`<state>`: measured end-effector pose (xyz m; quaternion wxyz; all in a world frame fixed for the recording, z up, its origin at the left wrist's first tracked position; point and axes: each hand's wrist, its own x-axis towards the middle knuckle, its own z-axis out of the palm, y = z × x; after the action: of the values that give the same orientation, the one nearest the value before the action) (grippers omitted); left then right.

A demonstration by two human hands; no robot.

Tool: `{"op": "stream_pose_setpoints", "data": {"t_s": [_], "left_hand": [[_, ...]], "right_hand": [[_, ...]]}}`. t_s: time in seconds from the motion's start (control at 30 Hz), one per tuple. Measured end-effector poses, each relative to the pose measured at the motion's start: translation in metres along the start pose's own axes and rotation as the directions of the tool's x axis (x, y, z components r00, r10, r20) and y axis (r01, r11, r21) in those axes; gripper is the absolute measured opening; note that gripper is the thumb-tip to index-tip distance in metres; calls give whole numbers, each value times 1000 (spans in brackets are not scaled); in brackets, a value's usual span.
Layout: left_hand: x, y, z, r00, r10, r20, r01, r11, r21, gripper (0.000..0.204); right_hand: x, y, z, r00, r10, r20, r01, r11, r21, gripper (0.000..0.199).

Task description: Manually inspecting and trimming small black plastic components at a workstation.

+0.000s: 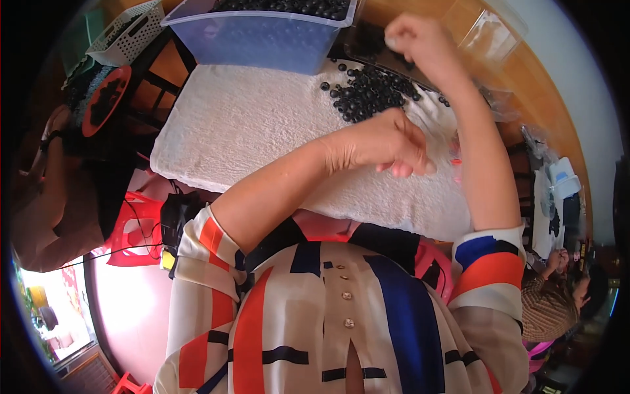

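My left hand (387, 141) is held over the white towel (243, 118), just on the near side of a pile of small round black beads (374, 92). Its fingers are curled together and partly hidden by the back of the hand, so anything held there does not show. Farther back, my right hand (420, 46) is raised above a dark, see-through tray (365, 44) with black pieces in it. Thumb and fingers are bent in toward each other there, slightly blurred; what they hold, if anything, is too small to make out.
A large blue-tinted plastic bin (256, 39) full of black beads stands at the towel's far edge. To the left are a white perforated basket (128, 33) and a red plate (107, 98) with dark pieces. Another person (554, 302) sits at right; a co-worker's arm (56, 164) shows at left.
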<state>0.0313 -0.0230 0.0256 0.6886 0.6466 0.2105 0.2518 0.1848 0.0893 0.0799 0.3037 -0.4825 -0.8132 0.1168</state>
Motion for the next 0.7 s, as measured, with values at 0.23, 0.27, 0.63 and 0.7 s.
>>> {"op": "stream_pose_setpoints", "data": {"t_s": [0.23, 0.27, 0.63, 0.7], "left_hand": [[4, -13, 10, 976, -111, 190, 89, 989, 116, 26], [4, -14, 11, 975, -115, 188, 91, 988, 128, 28], [6, -21, 14, 978, -141, 157, 118, 982, 149, 25], [7, -21, 13, 979, -142, 147, 122, 983, 136, 25]], "right_hand": [[-52, 20, 27, 982, -17, 188, 61, 972, -229, 16], [-51, 18, 33, 982, -39, 185, 81, 971, -225, 19], [-38, 12, 38, 966, -76, 248, 120, 979, -165, 18], [-29, 6, 52, 981, -181, 69, 193, 939, -285, 14]]}}
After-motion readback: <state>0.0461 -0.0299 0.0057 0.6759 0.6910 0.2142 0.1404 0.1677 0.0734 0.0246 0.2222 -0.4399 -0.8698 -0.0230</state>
